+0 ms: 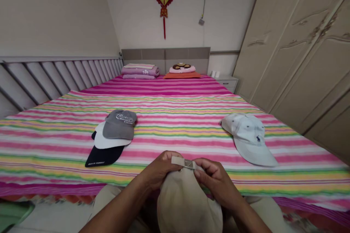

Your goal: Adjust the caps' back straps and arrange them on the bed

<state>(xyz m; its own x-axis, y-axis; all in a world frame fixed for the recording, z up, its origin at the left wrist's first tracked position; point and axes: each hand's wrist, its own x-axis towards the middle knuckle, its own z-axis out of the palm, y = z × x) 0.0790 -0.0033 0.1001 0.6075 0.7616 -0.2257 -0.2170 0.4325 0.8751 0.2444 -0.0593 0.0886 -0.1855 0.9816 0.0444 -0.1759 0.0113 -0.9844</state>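
Observation:
A beige cap (pixel 188 200) hangs between my hands at the bottom centre, its back strap with a metal buckle (pixel 188 163) uppermost. My left hand (pixel 163 165) is closed on the strap's left end, and my right hand (pixel 210 173) pinches it beside the buckle. On the bed to the left lies a stack of caps: a grey one (pixel 119 124) on top, a white one (pixel 109 141) under it and a black one (pixel 104 156) lowest. A pale blue cap (pixel 247 134) rests on the bed to the right, its brim toward the front right.
The striped bedspread (pixel 177 138) covers the bed. Folded bedding (pixel 140 71) and an orange item (pixel 182 75) lie by the headboard (pixel 166 58). A white rail (pixel 54 80) runs along the left, and a wardrobe (pixel 298 51) stands at the right.

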